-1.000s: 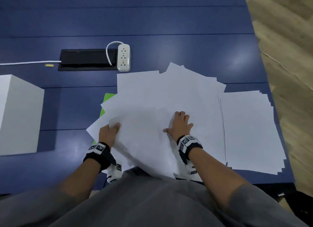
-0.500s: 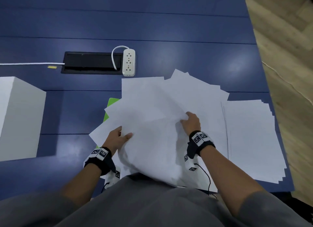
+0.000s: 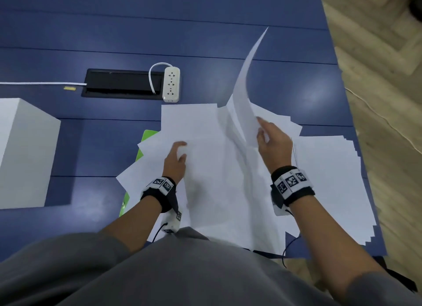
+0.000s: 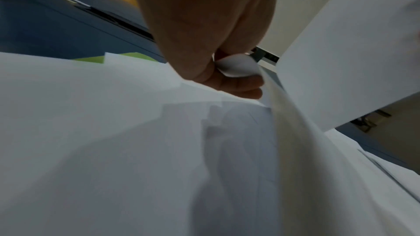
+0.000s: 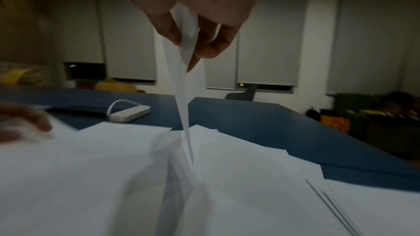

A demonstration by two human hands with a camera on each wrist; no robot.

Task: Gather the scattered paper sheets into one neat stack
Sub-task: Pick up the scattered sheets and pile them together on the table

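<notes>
The right hand [image 3: 272,143] pinched a lifted sheet [image 3: 245,93] above the loose pile [image 3: 205,168] on the table [image 3: 91,43], while the left hand [image 3: 175,159] pinched another sheet's corner, so one quick pull could tear or scatter them.

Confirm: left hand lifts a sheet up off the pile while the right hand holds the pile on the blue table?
Hands are swapped. In the head view the right hand pinches the raised sheet; the left hand holds the pile on the blue table.
</notes>
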